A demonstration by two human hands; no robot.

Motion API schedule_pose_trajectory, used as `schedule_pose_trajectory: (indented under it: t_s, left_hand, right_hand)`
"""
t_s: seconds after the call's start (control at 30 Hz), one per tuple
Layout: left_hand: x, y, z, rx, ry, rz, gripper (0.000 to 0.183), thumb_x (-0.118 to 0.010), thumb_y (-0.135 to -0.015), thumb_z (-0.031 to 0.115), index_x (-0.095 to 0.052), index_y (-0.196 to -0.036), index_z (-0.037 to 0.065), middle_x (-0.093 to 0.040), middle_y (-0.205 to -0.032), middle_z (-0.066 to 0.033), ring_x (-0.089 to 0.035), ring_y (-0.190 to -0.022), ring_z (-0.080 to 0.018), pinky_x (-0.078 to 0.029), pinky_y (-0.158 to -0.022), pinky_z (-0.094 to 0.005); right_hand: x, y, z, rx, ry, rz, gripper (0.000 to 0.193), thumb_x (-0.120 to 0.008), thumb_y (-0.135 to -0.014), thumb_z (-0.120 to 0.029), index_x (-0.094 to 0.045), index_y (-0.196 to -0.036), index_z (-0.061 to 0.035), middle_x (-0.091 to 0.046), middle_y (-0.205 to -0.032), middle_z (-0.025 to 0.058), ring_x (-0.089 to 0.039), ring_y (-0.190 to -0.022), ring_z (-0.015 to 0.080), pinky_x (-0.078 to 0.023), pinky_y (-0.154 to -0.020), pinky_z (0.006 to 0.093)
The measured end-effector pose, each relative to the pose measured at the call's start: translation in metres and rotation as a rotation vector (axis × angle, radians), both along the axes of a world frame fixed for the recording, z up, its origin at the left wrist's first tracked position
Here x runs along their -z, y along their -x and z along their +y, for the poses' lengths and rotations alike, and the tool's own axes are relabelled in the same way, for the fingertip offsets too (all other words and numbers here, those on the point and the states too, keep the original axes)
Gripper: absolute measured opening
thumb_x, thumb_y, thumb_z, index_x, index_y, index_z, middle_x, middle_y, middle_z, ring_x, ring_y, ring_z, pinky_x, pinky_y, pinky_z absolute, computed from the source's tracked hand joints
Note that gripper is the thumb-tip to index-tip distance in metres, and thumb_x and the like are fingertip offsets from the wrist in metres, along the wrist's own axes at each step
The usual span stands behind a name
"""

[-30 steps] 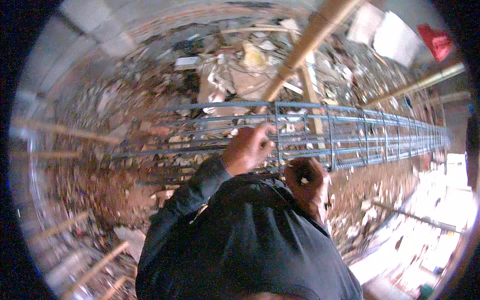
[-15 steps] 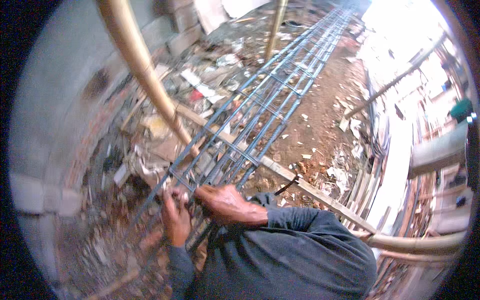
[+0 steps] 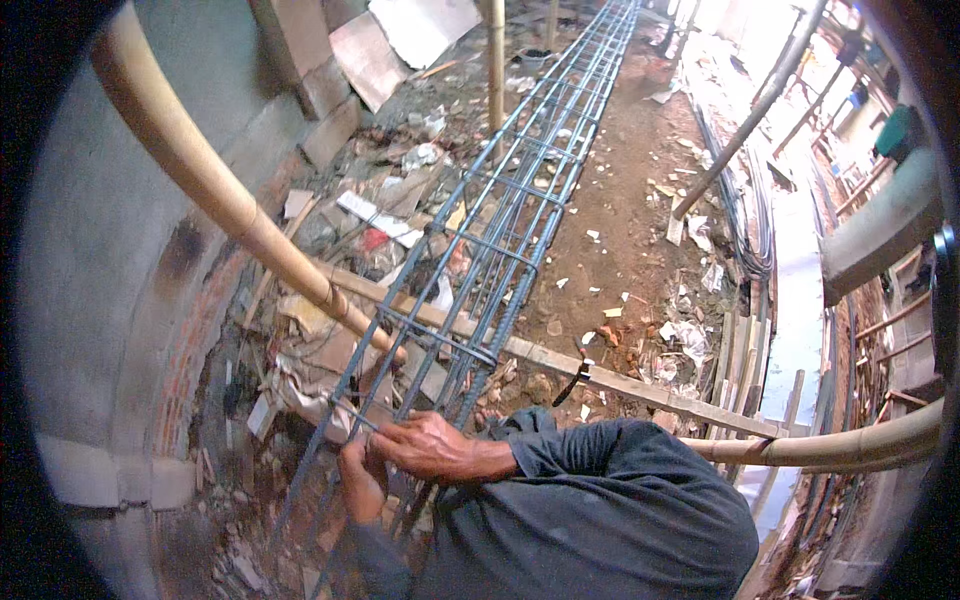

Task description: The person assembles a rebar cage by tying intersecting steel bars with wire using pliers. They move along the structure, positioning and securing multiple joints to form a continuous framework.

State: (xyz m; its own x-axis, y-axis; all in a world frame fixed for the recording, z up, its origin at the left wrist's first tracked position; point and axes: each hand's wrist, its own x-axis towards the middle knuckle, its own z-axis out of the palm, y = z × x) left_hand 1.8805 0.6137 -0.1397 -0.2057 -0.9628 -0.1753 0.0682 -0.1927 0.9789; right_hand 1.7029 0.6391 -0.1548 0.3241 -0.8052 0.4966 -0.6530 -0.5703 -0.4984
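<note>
Rubble-strewn earth (image 3: 620, 260) lay beneath the rebar cage (image 3: 485, 246), which crossed a timber batten (image 3: 640, 387) before the person. Left hand (image 3: 362, 482) and right hand (image 3: 432, 447) met, fingers curled narrow, beside a near crossbar (image 3: 356, 414); their grip could not be told. Sound handling probably required one hand steadying the bars.

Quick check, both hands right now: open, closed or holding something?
Left hand: fingers bent at the rebar cage; grip cannot be told.
Right hand: fingers bent, close by the left; whether it holds anything is hidden.
</note>
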Motion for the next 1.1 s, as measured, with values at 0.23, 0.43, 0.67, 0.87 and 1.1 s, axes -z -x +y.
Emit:
schedule_pose_trajectory:
  t_s: [0.23,0.43,0.67,0.87,1.1]
  left_hand:
    - [0.004,-0.006,0.003,0.074,0.299,-0.724,0.032,-0.065,-0.104,0.027,-0.067,-0.103,-0.005,-0.069,-0.088,-0.0197,-0.064,-0.082,-0.0294,-0.049,-0.074,-0.0438]
    - [-0.006,0.004,0.009,0.009,0.248,-0.483,0.025,-0.063,-0.105,0.022,-0.068,-0.097,0.000,-0.068,-0.077,-0.0151,-0.064,-0.069,-0.0248,-0.050,-0.069,-0.0410]
    - [-0.011,0.010,0.005,-0.040,0.224,-0.315,0.023,-0.064,-0.106,0.020,-0.066,-0.102,-0.003,-0.071,-0.084,-0.0113,-0.063,-0.075,-0.0156,-0.051,-0.072,-0.0372]
    - [-0.002,0.008,0.005,-0.038,0.107,-0.322,0.022,-0.067,-0.106,0.019,-0.067,-0.104,-0.003,-0.073,-0.084,-0.0100,-0.060,-0.058,-0.0101,-0.046,-0.051,-0.0307]
    - [-0.017,0.009,0.013,-0.117,0.340,-0.378,0.019,-0.068,-0.104,0.016,-0.068,-0.105,-0.004,-0.075,-0.094,-0.0171,-0.071,-0.086,-0.0272,-0.054,-0.081,-0.0410]
  right_hand:
    - [-0.037,0.029,0.020,-0.006,-0.363,-0.025,0.023,-0.074,-0.086,-0.013,-0.062,-0.104,-0.0049,-0.062,-0.089,0.0159,-0.069,-0.083,0.0368,-0.055,-0.067,0.0476]
    - [-0.056,0.041,0.028,-0.034,-0.561,-0.182,0.024,-0.081,-0.086,-0.015,-0.065,-0.100,-0.0040,-0.064,-0.089,0.0149,-0.067,-0.080,0.0371,-0.054,-0.068,0.0464]
    - [-0.046,0.026,0.011,-0.069,-0.413,-0.073,0.024,-0.076,-0.087,-0.008,-0.063,-0.108,-0.0049,-0.062,-0.091,0.0156,-0.066,-0.080,0.0397,-0.054,-0.066,0.0484]
    - [-0.063,0.022,0.000,-0.038,-0.446,-0.020,0.024,-0.077,-0.089,-0.016,-0.066,-0.108,-0.0062,-0.066,-0.093,0.0140,-0.069,-0.079,0.0370,-0.055,-0.066,0.0469]
    - [-0.078,0.035,-0.047,-0.021,-0.405,-0.006,0.028,-0.079,-0.093,-0.021,-0.073,-0.115,-0.0035,-0.071,-0.104,0.0154,-0.073,-0.091,0.0333,-0.057,-0.078,0.0432]
